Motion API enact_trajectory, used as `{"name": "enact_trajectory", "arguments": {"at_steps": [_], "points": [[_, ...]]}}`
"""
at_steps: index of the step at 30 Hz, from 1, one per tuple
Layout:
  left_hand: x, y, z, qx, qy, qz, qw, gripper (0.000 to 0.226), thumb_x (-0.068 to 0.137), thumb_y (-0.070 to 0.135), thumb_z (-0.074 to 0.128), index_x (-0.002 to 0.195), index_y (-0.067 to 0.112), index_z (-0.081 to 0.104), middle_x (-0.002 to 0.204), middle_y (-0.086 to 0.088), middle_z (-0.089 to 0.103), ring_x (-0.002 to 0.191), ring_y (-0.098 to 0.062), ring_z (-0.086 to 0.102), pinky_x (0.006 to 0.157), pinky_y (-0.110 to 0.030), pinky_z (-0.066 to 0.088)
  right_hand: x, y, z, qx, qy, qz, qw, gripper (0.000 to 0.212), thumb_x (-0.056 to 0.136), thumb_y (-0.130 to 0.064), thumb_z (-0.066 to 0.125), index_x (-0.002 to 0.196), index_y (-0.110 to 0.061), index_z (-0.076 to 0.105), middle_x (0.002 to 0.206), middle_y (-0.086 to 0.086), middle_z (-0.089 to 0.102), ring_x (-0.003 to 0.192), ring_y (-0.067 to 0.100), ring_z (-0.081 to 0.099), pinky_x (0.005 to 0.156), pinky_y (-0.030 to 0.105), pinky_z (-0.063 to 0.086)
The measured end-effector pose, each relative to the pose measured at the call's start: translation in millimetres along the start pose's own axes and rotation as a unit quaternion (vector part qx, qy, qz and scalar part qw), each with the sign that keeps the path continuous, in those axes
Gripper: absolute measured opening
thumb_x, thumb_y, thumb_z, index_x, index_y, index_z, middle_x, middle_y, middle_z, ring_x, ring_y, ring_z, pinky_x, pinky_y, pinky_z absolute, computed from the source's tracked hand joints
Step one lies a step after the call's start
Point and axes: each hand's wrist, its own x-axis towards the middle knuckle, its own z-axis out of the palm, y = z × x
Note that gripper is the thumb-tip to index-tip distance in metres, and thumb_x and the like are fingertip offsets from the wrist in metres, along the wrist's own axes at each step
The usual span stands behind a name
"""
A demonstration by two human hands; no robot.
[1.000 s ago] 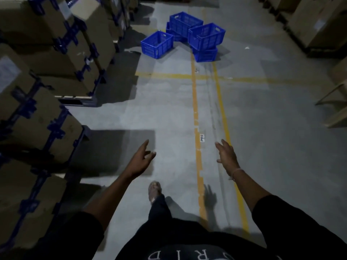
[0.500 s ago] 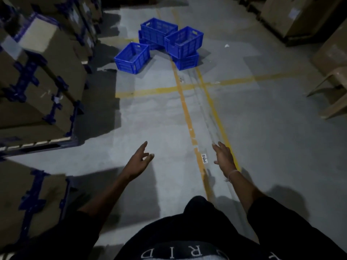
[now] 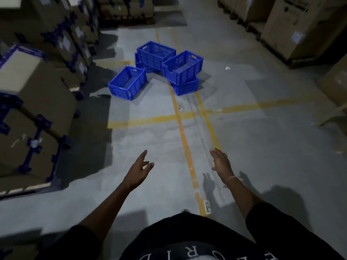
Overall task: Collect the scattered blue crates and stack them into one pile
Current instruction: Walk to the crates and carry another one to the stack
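- Head view, hands: the left hand [image 3: 138,170] and the right hand [image 3: 221,162] are both stretched out ahead over the concrete floor [image 3: 262,147], fingers straight and loosely spread, holding nothing. Neither is near a crate.
- Head view, task items: the blue crates [image 3: 159,70] sit in a loose cluster on the floor, well ahead of the hands, close to the far end of the yellow floor lines [image 3: 185,139].
- One single crate [image 3: 127,82] stands alone at the left of the cluster, mouth up, tilted askew to the others.
- A right-hand crate [image 3: 183,67] rests crookedly on top of a lower crate [image 3: 186,87]; it is not seated square.
- A rear crate [image 3: 155,55] sits on another that is mostly hidden; the exact count there cannot be told.
- Surroundings: strapped cardboard cartons [image 3: 33,109] line the left side, with more cartons at the far right.
- Handling judgement: the crates look like rigid moulded plastic with slotted walls, empty, so probably light and stiff, not fragile. The smooth rims may slide against one another if set down off-square.
- Grip judgement: handle cut-outs show in the short end walls; taking one with a hand at each end looks the soundest hold.
- Progress judgement: collection has not yet begun; the approach is the step in hand.
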Motion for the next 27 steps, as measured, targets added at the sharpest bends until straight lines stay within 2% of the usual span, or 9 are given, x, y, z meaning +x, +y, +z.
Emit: {"name": "enact_trajectory", "arguments": {"at_steps": [3,9,14,18,20,22,25,27], "points": [[56,27,-10,-0.022,0.019,0.012,1.000,0.073,0.098,0.049,0.057,0.158,0.034,0.020,0.157,-0.004,0.042,0.128,-0.018,0.057,0.107,-0.038,0.047,53,-35,3,-0.013,-0.012,-0.007,1.000,0.058,0.095,-0.050,0.057,0.145,-0.024,0.046,0.152,-0.001,0.031,0.134,0.029,0.044,0.101,0.054,0.047],[180,56,-28,-0.037,0.028,0.005,0.999,0.071,0.099,0.045,0.057,0.159,0.033,0.020,0.156,-0.004,0.042,0.127,-0.020,0.059,0.102,-0.033,0.048,166,-108,20,-0.015,-0.012,-0.007,1.000,0.054,0.097,-0.045,0.056,0.145,-0.022,0.047,0.149,-0.001,0.033,0.132,0.029,0.045,0.094,0.053,0.053],[305,72,-51,-0.029,0.018,0.006,0.999,0.071,0.100,0.045,0.055,0.159,0.032,0.019,0.157,-0.004,0.041,0.125,-0.022,0.060,0.096,-0.030,0.048,277,-150,43,-0.015,0.004,-0.007,1.000,0.056,0.095,-0.049,0.054,0.144,-0.022,0.048,0.141,-0.002,0.039,0.127,0.025,0.048,0.093,0.050,0.054],[419,76,-77,-0.038,0.017,0.019,0.999,0.073,0.098,0.046,0.058,0.158,0.032,0.020,0.164,0.002,0.028,0.128,-0.017,0.057,0.105,-0.047,0.049,375,-179,67,-0.017,0.013,0.005,1.000,0.071,0.084,-0.063,0.057,0.144,-0.026,0.049,0.143,-0.004,0.039,0.128,0.026,0.050,0.093,0.050,0.054],[468,90,-91,-0.043,-0.001,0.007,0.999,0.073,0.098,0.045,0.058,0.159,0.030,0.021,0.165,0.003,0.025,0.127,-0.015,0.058,0.105,-0.050,0.049,413,-199,75,-0.016,0.021,0.016,1.000,0.080,0.075,-0.071,0.056,0.143,-0.029,0.050,0.143,-0.007,0.039,0.129,0.025,0.049,0.099,0.052,0.050],[516,108,-105,-0.035,-0.008,0.019,0.999,0.072,0.098,0.044,0.058,0.158,0.029,0.022,0.163,0.002,0.029,0.125,-0.015,0.058,0.107,-0.049,0.048,450,-221,82,-0.024,0.025,0.003,0.999,0.083,0.072,-0.073,0.055,0.142,-0.030,0.050,0.137,-0.009,0.039,0.130,0.024,0.048,0.105,0.053,0.045],[584,132,-125,-0.002,-0.026,0.013,1.000,0.072,0.099,0.045,0.058,0.159,0.029,0.021,0.156,-0.006,0.043,0.120,-0.019,0.062,0.108,-0.045,0.046,503,-252,91,-0.018,0.042,0.001,0.999,0.075,0.079,-0.065,0.056,0.143,-0.026,0.050,0.131,-0.009,0.035,0.132,0.025,0.046,0.107,0.053,0.043],[622,147,-134,-0.002,-0.043,0.008,0.999,0.077,0.095,0.055,0.057,0.158,0.033,0.020,0.155,-0.006,0.045,0.118,-0.018,0.064,0.110,-0.045,0.045,534,-268,96,-0.004,0.053,0.013,0.999,0.076,0.077,-0.067,0.056,0.142,-0.026,0.051,0.132,-0.009,0.036,0.131,0.024,0.047,0.106,0.053,0.044]]}}
